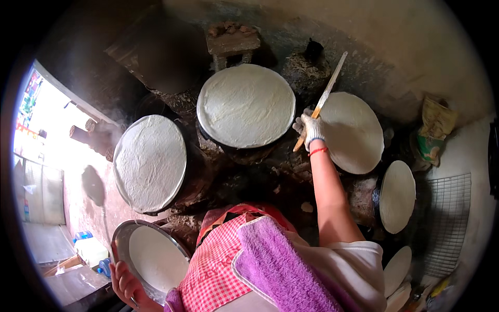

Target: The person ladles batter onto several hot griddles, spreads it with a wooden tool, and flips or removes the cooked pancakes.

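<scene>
My right hand (313, 128), in a white knit glove, grips a long flat wooden stick (332, 82) near its lower end. The stick slants up and right, over the left edge of a round pale sheet of batter (353, 136). My bare left hand (126, 281) holds a ladle (93, 185) by its red handle, bowl upward. Beside that hand, a metal basin (121, 231) contains white batter (158, 255). Pale wrinkled sheets cover the middle griddle (246, 107) and the left griddle (151, 163). A smaller pale round (398, 197) lies on a stove at the right.
Brick-like cylinders (97, 134) are stacked by the bright wall at left. A small stool (233, 43) bears brown lumps at the back. At right are a sack (432, 128), a wire rack (448, 222) and more pale rounds (397, 271). Steam drifts at left.
</scene>
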`<act>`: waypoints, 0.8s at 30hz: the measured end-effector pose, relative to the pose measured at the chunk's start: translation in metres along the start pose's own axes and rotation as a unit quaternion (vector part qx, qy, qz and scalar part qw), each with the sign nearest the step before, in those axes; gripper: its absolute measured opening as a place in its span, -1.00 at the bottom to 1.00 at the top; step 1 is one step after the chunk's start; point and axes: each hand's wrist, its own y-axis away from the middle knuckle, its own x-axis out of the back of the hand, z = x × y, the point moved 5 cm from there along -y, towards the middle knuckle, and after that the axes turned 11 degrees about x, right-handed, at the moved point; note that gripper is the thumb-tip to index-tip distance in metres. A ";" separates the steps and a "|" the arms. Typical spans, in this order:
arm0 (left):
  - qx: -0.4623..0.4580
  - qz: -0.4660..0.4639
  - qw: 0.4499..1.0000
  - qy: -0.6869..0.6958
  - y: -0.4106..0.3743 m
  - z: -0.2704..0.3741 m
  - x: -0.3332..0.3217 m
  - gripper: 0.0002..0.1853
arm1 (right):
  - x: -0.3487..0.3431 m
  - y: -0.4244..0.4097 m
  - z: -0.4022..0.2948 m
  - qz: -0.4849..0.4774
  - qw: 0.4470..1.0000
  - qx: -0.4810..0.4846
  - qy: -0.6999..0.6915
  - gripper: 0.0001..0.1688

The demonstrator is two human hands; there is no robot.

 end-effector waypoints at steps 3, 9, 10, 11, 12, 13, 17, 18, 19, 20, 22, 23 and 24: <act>0.007 0.034 0.998 0.043 -0.033 -0.020 0.001 -0.42 | -0.019 -0.042 -0.010 -0.017 0.999 -0.025 0.038 -0.51; -0.013 0.087 0.991 0.105 -0.058 -0.049 0.008 -0.42 | -0.070 -0.095 -0.041 -0.058 0.958 0.003 0.280 -0.50; -0.018 0.088 0.990 0.111 -0.060 -0.050 0.008 -0.42 | -0.082 -0.098 -0.048 -0.056 0.954 0.006 0.295 -0.46; -0.025 0.090 0.989 0.117 -0.059 -0.053 0.009 -0.42 | -0.093 -0.102 -0.050 -0.055 0.949 0.008 0.310 -0.42; -0.025 0.088 0.988 0.122 -0.060 -0.053 0.007 -0.42 | -0.088 -0.130 -0.039 -0.060 0.932 0.063 0.351 -0.37; -0.027 0.083 0.988 0.126 -0.061 -0.054 0.006 -0.42 | -0.080 -0.161 -0.026 -0.098 0.902 0.119 0.404 -0.38; -0.065 0.035 0.985 0.157 -0.052 -0.060 0.004 -0.40 | -0.123 -0.109 -0.058 -0.123 0.806 0.191 0.546 -0.37; -0.076 0.039 0.984 0.155 -0.054 -0.059 0.005 -0.40 | -0.130 -0.089 -0.070 -0.124 0.794 0.224 0.551 -0.40; -0.076 0.030 0.985 0.154 -0.054 -0.057 0.006 -0.41 | -0.135 -0.079 -0.071 -0.125 0.785 0.254 0.551 -0.43; -0.077 0.023 0.985 0.153 -0.055 -0.055 0.007 -0.42 | -0.141 -0.079 -0.059 -0.185 0.822 0.284 0.458 -0.48; -0.086 0.017 0.984 0.157 -0.053 -0.054 0.010 -0.42 | -0.173 -0.049 -0.030 -0.294 0.878 0.206 0.317 -0.59; -0.098 0.020 0.982 0.159 -0.049 -0.053 0.013 -0.43 | -0.202 -0.010 -0.021 -0.339 0.894 0.104 0.273 -0.64; -0.106 0.021 0.981 0.162 -0.046 -0.052 0.018 -0.43 | -0.228 0.026 -0.012 -0.378 0.890 0.071 0.245 -0.62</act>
